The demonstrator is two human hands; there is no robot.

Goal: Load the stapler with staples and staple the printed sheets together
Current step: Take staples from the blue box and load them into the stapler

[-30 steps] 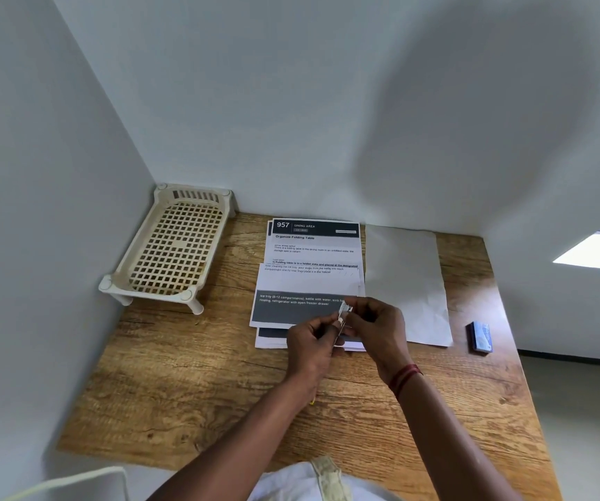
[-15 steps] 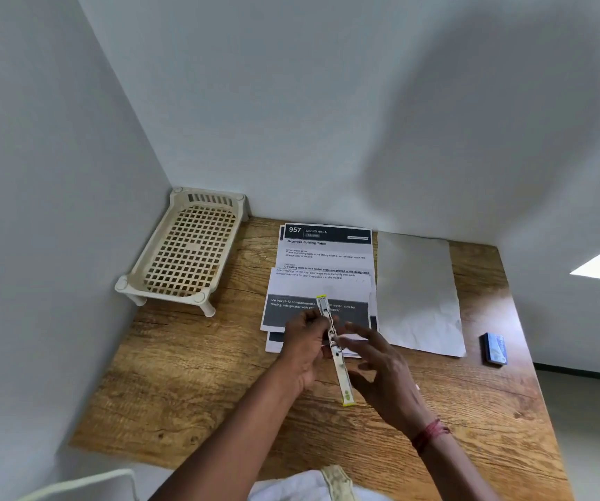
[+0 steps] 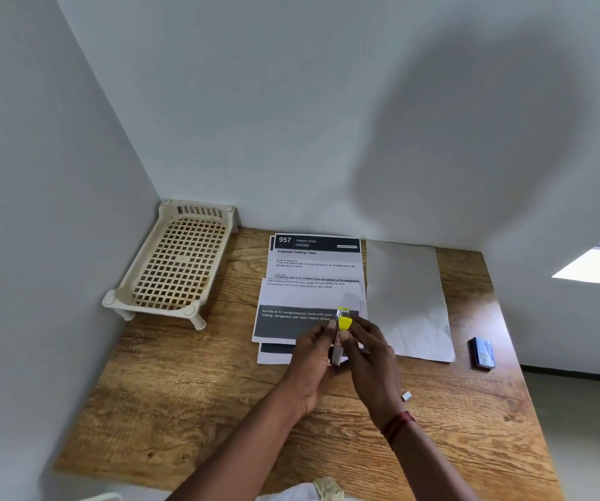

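Note:
A small metal stapler [image 3: 340,334] with a yellow end is held upright between both hands above the near edge of the printed sheets [image 3: 313,287]. My left hand [image 3: 313,359] grips its lower body from the left. My right hand [image 3: 370,352] pinches its yellow upper part from the right. The sheets lie overlapped in the middle of the wooden table [image 3: 197,403], with a dark header reading "957". A small silver strip of staples [image 3: 406,395] lies on the wood beside my right wrist. A blue staple box [image 3: 483,352] rests at the right.
A cream plastic lattice tray [image 3: 172,269] on short legs stands in the back left corner against the walls. A blank white sheet [image 3: 406,298] lies right of the printed ones. White walls close the table on the left and back.
The stapler was swung open into a long strip half a second ago; now it is folded back and upright between both hands. A small staple strip now lies on the table by my right wrist.

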